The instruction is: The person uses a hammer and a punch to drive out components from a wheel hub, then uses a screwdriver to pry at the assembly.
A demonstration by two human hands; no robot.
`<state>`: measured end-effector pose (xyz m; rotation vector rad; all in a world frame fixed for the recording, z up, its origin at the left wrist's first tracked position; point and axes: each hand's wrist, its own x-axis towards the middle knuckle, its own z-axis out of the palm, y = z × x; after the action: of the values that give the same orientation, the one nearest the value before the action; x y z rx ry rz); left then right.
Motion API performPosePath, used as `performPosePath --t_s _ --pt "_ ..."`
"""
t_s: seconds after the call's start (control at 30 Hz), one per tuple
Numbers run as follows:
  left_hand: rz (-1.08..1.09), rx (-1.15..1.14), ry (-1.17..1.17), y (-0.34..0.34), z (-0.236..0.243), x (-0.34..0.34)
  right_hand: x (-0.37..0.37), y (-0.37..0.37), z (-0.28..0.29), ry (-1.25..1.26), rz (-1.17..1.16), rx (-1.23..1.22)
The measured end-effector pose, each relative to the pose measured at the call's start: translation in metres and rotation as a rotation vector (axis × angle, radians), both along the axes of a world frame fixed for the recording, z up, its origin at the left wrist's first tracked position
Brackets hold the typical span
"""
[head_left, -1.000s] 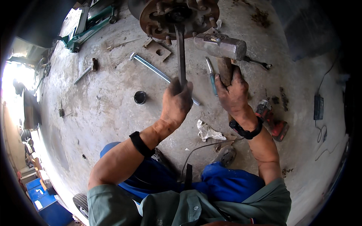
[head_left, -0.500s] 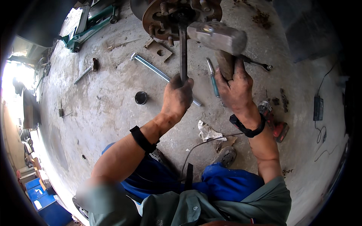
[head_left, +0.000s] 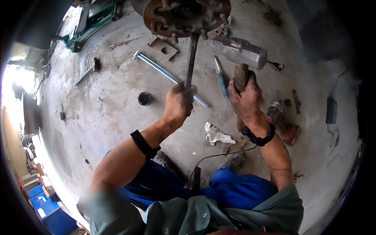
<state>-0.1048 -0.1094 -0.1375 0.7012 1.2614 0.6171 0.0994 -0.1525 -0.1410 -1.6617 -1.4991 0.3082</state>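
A rusty round wheel hub [head_left: 213,21] with studs around its rim shows at the top centre. My left hand [head_left: 178,102] is wrapped round a long dark metal bar [head_left: 191,58], whose far end meets the lower rim of the hub; whether it touches cannot be told. In my right hand [head_left: 246,98] is the wooden handle of a sledgehammer [head_left: 241,50]. Its grey steel head stands to the right of the bar, apart from it and just below the hub. Both hands are dirty, with fingers closed.
On the concrete floor lie a chrome bar [head_left: 156,66], a green-handled screwdriver [head_left: 221,78], a bracket plate [head_left: 162,49], a small hammer [head_left: 88,71], a black cup [head_left: 144,98], a red cordless power tool [head_left: 284,123] and a crumpled rag [head_left: 217,135]. A green jack [head_left: 90,25] stands far left.
The bar's far end has come down from the hub's centre to its lower rim, now tilted. The hammer has moved right, away from the bar. The hub appears turned and higher in view.
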Motion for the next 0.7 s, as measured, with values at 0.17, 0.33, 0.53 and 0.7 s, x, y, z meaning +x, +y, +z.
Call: performPosePath --t_s 0.17,0.33,0.53,0.7 --pt "0.034 0.085 -0.006 0.000 0.023 0.013 0.004 0.005 -0.001 0.039 0.045 0.037" --pt "0.058 0.027 0.014 0.002 0.034 0.017 -0.007 0.007 0.000 -0.007 0.062 0.097" --pt "0.055 0.014 0.010 0.007 0.032 0.011 -0.013 0.011 0.020 0.003 0.128 0.265" --pt "0.022 0.028 0.052 0.021 0.006 0.005 -0.015 0.038 -0.011 -0.282 0.086 -0.066"
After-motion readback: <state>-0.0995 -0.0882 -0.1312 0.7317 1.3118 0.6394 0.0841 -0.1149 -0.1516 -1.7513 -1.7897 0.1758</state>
